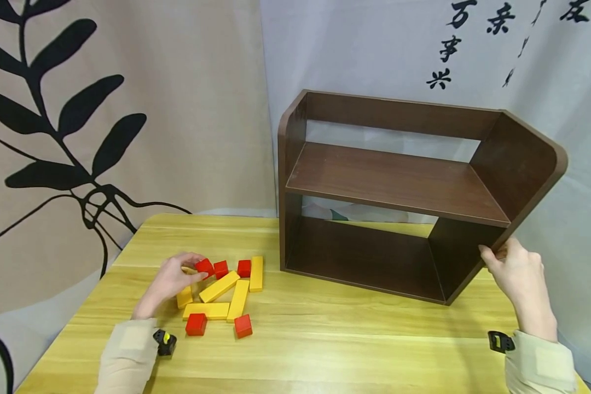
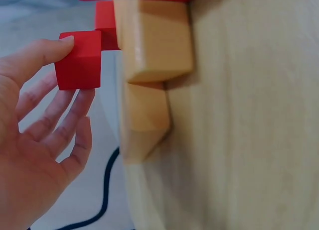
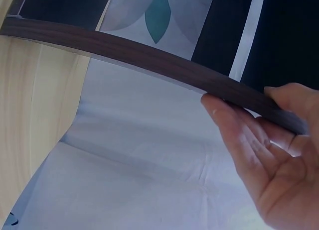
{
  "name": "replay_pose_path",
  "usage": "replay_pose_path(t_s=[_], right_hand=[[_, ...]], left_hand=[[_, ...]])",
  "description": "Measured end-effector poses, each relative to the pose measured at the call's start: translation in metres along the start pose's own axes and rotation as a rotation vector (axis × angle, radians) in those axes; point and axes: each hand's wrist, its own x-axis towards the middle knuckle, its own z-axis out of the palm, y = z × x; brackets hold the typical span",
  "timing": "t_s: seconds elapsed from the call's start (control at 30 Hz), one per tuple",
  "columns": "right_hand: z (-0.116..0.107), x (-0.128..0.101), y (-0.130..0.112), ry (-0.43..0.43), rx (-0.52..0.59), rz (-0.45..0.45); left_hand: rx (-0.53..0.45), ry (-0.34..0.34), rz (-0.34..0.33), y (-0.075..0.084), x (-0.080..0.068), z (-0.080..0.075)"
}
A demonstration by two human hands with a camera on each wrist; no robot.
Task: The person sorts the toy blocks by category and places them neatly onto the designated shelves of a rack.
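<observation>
My left hand (image 1: 174, 277) pinches a red cube (image 1: 204, 267) between thumb and fingers, at the back left of a cluster of toy blocks. In the left wrist view the held red cube (image 2: 79, 60) is off the table, with the thumb on its near face. Yellow blocks (image 2: 162, 41) lie beside it. My right hand (image 1: 521, 276) grips the front edge of the right side panel of a dark brown two-tier shelf (image 1: 399, 178). In the right wrist view the thumb is on one side of the panel edge (image 3: 149, 56) and the fingers are on the other.
Yellow bars (image 1: 238, 300) and more red cubes (image 1: 196, 324) lie loosely grouped on the wooden table (image 1: 335, 345). Some bars touch or lean together. A printed cloth (image 1: 202, 109) hangs behind the table. A black cable (image 2: 105, 185) shows beyond the table's left edge.
</observation>
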Motion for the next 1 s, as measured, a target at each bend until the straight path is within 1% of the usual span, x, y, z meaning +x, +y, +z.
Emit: replay_pose_path(t_s=[0.1, 0.2, 0.27, 0.37, 0.53, 0.7, 0.83, 1.0], right_hand=[[0.000, 0.000, 0.000, 0.011, 0.001, 0.002], [0.001, -0.001, 0.000, 0.017, 0.003, 0.008], [0.001, -0.001, 0.000, 0.017, 0.005, 0.013], [0.001, -0.001, 0.000, 0.015, 0.007, 0.017], [0.001, -0.001, -0.001, 0.026, 0.010, 0.000], [0.002, 0.000, -0.001, 0.025, 0.008, -0.003], [0.002, 0.000, -0.001, 0.029, 0.002, -0.001], [0.002, -0.001, 0.000, 0.044, 0.005, -0.009]], left_hand=[[0.013, 0.027, 0.030, 0.007, 0.003, -0.001], [0.025, 0.056, 0.080, 0.017, 0.008, 0.000], [0.024, 0.074, 0.119, 0.027, 0.012, 0.002], [0.019, 0.106, 0.189, 0.045, 0.017, 0.006], [-0.018, 0.144, 0.278, 0.081, 0.024, 0.013], [-0.063, 0.161, 0.379, 0.119, 0.030, 0.022], [-0.114, 0.201, 0.508, 0.153, 0.038, 0.030], [-0.188, 0.245, 0.697, 0.197, 0.048, 0.039]])
